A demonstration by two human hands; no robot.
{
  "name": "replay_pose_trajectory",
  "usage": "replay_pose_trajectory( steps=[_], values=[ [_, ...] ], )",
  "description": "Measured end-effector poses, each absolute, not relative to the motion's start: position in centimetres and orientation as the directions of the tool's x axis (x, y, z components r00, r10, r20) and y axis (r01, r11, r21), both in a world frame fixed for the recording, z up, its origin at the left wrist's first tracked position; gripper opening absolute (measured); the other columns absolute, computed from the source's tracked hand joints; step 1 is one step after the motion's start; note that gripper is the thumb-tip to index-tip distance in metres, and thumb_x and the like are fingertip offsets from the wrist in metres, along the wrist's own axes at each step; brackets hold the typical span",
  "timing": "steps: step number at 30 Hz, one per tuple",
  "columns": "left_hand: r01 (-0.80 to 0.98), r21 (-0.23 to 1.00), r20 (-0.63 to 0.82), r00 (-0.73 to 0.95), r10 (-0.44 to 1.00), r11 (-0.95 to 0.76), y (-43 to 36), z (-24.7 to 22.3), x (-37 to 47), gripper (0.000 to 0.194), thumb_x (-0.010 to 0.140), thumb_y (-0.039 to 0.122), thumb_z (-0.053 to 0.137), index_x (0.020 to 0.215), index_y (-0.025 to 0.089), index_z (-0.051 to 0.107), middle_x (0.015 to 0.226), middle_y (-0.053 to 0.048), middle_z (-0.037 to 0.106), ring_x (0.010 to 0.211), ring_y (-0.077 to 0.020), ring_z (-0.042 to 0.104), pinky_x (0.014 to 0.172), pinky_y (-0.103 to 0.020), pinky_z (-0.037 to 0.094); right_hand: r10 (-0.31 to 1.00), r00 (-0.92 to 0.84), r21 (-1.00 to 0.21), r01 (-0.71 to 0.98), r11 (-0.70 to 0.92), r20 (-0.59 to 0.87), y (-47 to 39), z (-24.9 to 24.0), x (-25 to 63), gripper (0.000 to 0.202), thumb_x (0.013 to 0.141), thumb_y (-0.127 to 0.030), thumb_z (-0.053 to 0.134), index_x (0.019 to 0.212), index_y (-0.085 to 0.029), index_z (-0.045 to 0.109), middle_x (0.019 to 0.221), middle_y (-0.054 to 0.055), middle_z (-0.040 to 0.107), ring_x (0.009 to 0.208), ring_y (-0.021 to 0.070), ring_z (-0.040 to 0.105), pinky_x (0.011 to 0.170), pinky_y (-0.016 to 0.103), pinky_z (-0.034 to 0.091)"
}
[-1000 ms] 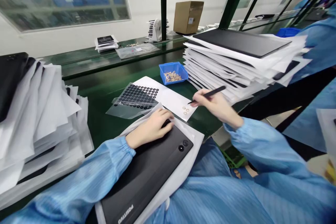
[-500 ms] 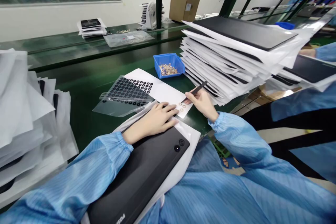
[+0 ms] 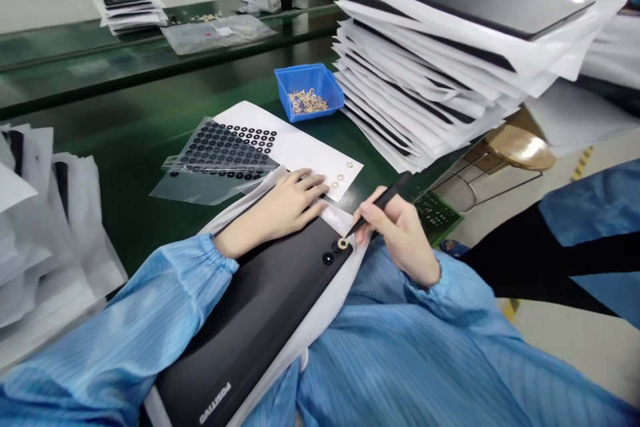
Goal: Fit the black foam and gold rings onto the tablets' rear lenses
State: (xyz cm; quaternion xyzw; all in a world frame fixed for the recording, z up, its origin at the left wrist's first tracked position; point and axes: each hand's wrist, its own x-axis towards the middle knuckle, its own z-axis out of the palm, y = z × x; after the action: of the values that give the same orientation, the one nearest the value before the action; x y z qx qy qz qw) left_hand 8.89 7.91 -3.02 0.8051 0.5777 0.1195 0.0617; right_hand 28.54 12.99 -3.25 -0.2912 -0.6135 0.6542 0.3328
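A black panel (image 3: 250, 307) lies tilted on white wrapping in front of me, its two round lens openings near the right corner. My left hand (image 3: 280, 210) rests flat on its upper edge, fingers spread. Pinched in my right hand (image 3: 397, 230) are black tweezers (image 3: 385, 199), their tip at a small gold ring (image 3: 343, 243) over the upper lens opening. The other opening (image 3: 328, 258) shows dark. Beyond the panel, a white sheet (image 3: 310, 150) carries a few gold rings near its right corner and rows of black rings (image 3: 230, 150) under clear film.
A blue bin (image 3: 310, 113) of small rings stands behind the sheet. Tall stacks of wrapped panels rise at right (image 3: 430, 100) and left (image 3: 55, 247). A plastic bag (image 3: 220, 33) lies on the back ledge. Another person's blue sleeve (image 3: 595, 203) shows at right.
My right hand has moved with the tweezers from the rings on the white sheet to the panel's lens openings, where a gold ring now is. The camera view has shifted.
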Motion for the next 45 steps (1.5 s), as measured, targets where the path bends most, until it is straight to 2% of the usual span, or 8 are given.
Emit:
replay_pose_trajectory(
  steps=[3,7,12,16,23,45],
  values=[
    [0.868,0.328,0.207,0.319,0.925,-0.373,5.9,-2.3,9.4,0.035,0.097,0.025,0.034,0.117,0.010,0.058,0.126,-0.014,0.057,0.124,-0.0267,0.044,0.106,-0.043,0.036,0.818,-0.576,-0.997,-0.064,-0.041,0.003,11.8,-4.2,28.9,0.038,0.075,-0.052,0.067,0.072,-0.018,0.050,0.049,-0.001,0.059,0.040,0.0117,0.056,0.040,0.023,0.046],
    [0.816,0.432,0.225,0.315,0.922,-0.384,1.8,-1.7,10.5,0.029,0.096,0.021,0.033,0.112,0.015,0.057,0.120,-0.012,0.058,0.119,-0.0211,0.049,0.102,-0.036,0.042,0.840,-0.542,-0.999,-0.044,-0.022,0.006,11.5,-4.6,28.7,0.039,0.075,-0.053,0.066,0.071,-0.019,0.049,0.049,-0.001,0.059,0.040,0.0117,0.055,0.042,0.024,0.047],
    [0.841,0.291,0.192,0.416,0.889,-0.456,-0.6,-2.4,11.1,0.032,0.092,0.016,0.039,0.119,0.016,0.056,0.124,-0.016,0.054,0.125,-0.0317,0.042,0.103,-0.053,0.039,0.871,-0.492,-1.000,-0.012,0.004,0.009,11.0,-4.5,28.6,0.039,0.076,-0.054,0.065,0.072,-0.019,0.049,0.049,-0.001,0.059,0.041,0.0119,0.056,0.044,0.025,0.049],
    [0.852,0.224,0.183,0.440,0.879,-0.473,-0.3,-2.8,11.1,0.036,0.088,0.012,0.042,0.121,0.018,0.055,0.124,-0.016,0.053,0.124,-0.0332,0.041,0.101,-0.057,0.039,0.877,-0.480,-1.000,0.003,0.011,0.008,10.9,-4.7,28.8,0.040,0.076,-0.055,0.064,0.072,-0.019,0.049,0.049,-0.001,0.060,0.041,0.0123,0.057,0.044,0.025,0.051],
    [0.853,0.210,0.159,0.452,0.878,-0.478,-0.2,-2.3,11.3,0.038,0.086,0.008,0.043,0.121,0.017,0.055,0.123,-0.017,0.053,0.121,-0.0351,0.042,0.095,-0.060,0.043,0.882,-0.470,-0.999,0.008,0.043,0.034,10.8,-4.8,28.7,0.038,0.078,-0.052,0.064,0.073,-0.018,0.048,0.048,-0.002,0.059,0.040,0.0112,0.056,0.043,0.024,0.051],
    [0.853,0.206,0.168,0.451,0.876,-0.479,-0.1,-2.1,11.4,0.038,0.086,0.008,0.041,0.120,0.016,0.055,0.123,-0.016,0.053,0.121,-0.0348,0.042,0.094,-0.060,0.043,0.876,-0.474,-0.993,0.031,0.115,0.087,10.8,-4.9,28.6,0.031,0.081,-0.045,0.061,0.072,-0.018,0.049,0.049,-0.002,0.058,0.041,0.0101,0.056,0.044,0.022,0.050]
  ],
)
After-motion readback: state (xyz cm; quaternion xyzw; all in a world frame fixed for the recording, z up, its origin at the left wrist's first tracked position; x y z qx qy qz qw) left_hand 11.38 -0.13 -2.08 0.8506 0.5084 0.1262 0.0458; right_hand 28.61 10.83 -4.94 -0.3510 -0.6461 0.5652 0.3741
